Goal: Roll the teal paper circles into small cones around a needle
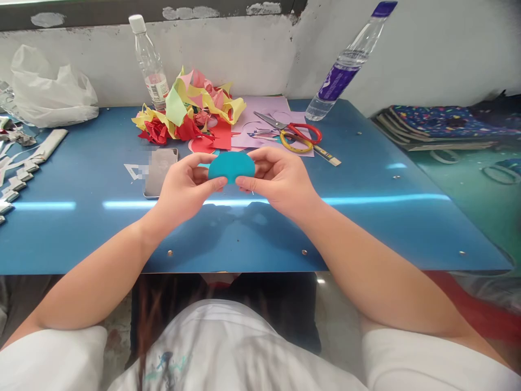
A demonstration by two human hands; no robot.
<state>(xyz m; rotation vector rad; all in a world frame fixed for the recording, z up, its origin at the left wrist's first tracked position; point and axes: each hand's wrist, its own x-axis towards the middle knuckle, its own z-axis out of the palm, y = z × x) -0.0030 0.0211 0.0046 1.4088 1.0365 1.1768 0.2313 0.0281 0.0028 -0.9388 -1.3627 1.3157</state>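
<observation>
The left hand (pixel 183 190) and right hand (pixel 280 180) cover the lower edge of the teal paper piece (pixel 232 164), so its full outline cannot be told. The left hand also hides the near right corner of the phone (pixel 163 168), whose left side is blurred over. The scrap pile (pixel 189 108) by the worktop's (pixel 366 217) far edge hides the clear bottle's (pixel 150 62) base. The purple-labelled bottle (pixel 345 65) is cut off at its cap; the white strips (pixel 24 163) run off the left.
</observation>
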